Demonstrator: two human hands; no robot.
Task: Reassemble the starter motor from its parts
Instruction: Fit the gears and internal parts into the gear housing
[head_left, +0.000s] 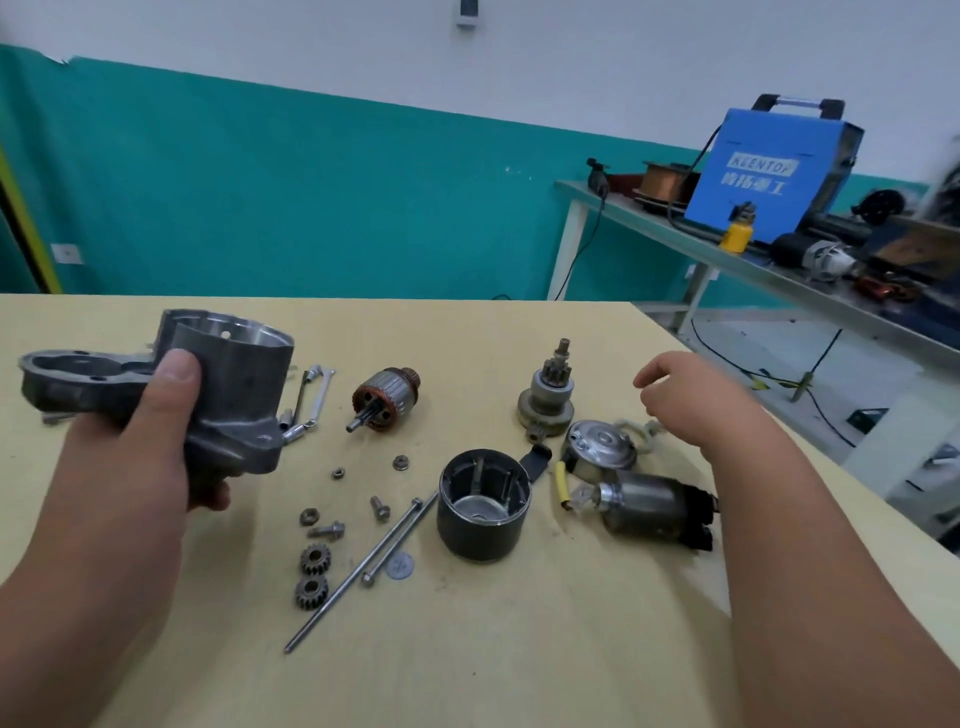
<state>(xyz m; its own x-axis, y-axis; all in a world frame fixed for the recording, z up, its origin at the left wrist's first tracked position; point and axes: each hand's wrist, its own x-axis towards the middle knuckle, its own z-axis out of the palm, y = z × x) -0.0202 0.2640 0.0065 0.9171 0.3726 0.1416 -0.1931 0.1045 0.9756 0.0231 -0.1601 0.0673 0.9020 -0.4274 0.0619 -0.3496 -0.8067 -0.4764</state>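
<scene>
**Housing in hand, the other parts spread on the table**

Head view: The cast nose housing (228, 384) is off the table (519, 649), at the left of the frame. The left hand (130, 447) grips it, thumb on the barrel wall and fingers wrapped underneath. It looks like a rigid metal casting, probably weighty and lopsided because of the flange sticking out to the left. A grip around the barrel near the middle, as here, should keep it from tipping. Its bare metal may be greasy, so a firm wrap suits it better than a fingertip pinch.

The right hand (691, 395) hovers at the right of centre, fingers loosely bent and holding nothing. It is above the end cap (600, 449) and just right of the pinion drive (545, 400).

The armature (384, 397) lies at the centre. Its copper windings and commutator mark easily, so it is best lifted by the steel core or shaft. The field frame (483, 506) stands open end up in the lower middle, with the solenoid (649, 512) to its right. Two long through bolts (363, 566) and two small gears (313, 574) lie to its left.
</scene>
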